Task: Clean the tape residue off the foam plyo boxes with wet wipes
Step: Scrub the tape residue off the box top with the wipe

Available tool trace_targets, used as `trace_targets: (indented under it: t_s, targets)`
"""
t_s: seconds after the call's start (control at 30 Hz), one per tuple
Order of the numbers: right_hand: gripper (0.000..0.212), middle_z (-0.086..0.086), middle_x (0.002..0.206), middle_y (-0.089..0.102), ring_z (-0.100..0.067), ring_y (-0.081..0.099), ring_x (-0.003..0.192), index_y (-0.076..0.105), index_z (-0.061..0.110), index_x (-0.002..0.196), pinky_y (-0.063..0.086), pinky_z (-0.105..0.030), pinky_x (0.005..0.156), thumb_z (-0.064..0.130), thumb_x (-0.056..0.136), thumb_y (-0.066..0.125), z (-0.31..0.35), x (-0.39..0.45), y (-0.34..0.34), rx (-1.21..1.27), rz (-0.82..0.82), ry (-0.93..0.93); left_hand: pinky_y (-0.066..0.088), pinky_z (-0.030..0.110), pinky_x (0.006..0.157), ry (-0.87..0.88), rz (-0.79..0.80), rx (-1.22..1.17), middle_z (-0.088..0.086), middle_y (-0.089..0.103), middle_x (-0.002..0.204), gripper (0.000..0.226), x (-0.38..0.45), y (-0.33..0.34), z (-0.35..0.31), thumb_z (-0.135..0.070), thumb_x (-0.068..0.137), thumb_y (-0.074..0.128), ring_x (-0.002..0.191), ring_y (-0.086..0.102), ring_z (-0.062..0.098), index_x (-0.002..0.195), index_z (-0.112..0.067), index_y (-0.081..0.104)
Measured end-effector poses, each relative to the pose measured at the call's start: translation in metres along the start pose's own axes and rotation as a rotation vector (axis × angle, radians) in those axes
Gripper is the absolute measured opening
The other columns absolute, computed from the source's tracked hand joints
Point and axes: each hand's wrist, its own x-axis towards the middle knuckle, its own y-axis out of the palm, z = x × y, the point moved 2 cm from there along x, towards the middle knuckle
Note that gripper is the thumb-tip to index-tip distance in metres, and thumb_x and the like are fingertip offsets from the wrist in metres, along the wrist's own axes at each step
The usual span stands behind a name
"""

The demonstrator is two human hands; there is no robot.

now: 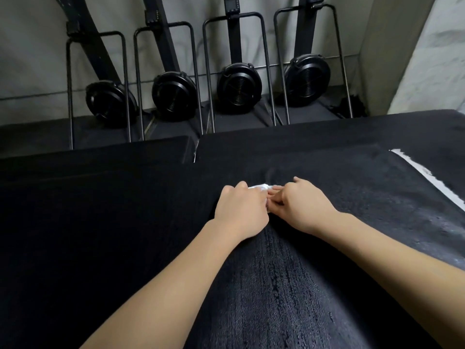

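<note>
Grey concrete walls back four black upright fan-wheel exercise machines (173, 95), standing in a row behind the work. In front lie black foam plyo boxes (125, 222); I count at least two tops, split by a seam at the far edge. Both hands meet at the middle of the near box. The left hand (240, 210) and right hand (299, 206) are pressed together, fingers curled on a small crumpled white wet wipe (259, 188) between them; only one wipe shows. One ragged white strip of tape residue (427, 175) runs along the right side, well apart from the hands. My judgement: the wipe is being refolded or bunched between scrubbing passes, and the next move calls for carrying it right to that strip and rubbing firmly.
</note>
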Motion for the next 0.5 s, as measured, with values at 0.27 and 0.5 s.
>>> trace_targets:
  t_s: [0.27,0.5]
  targets:
    - [0.037,-0.008,0.098,0.073,-0.031,0.065,0.104,0.078,0.012,0.092,0.043,-0.036,0.105,0.035,0.099,0.049,-0.02,0.075,0.001,0.086,-0.024,0.135,0.027,0.035,0.089,-0.055,0.029,0.004,-0.006,0.05,0.087,0.037,0.08,0.009,0.024,-0.028,0.103,0.031,0.106,0.043,0.02,0.128,-0.027,0.058]
    - [0.037,-0.009,0.113,0.072,-0.033,0.061,0.114,0.076,0.014,0.109,0.047,-0.034,0.1,0.038,0.098,0.049,-0.036,0.115,0.012,0.215,-0.019,0.235,0.027,0.039,0.099,-0.097,0.073,-0.023,-0.004,0.062,0.111,0.043,0.119,0.02,0.038,-0.029,0.104,0.024,0.118,0.043,0.02,0.137,-0.034,0.052]
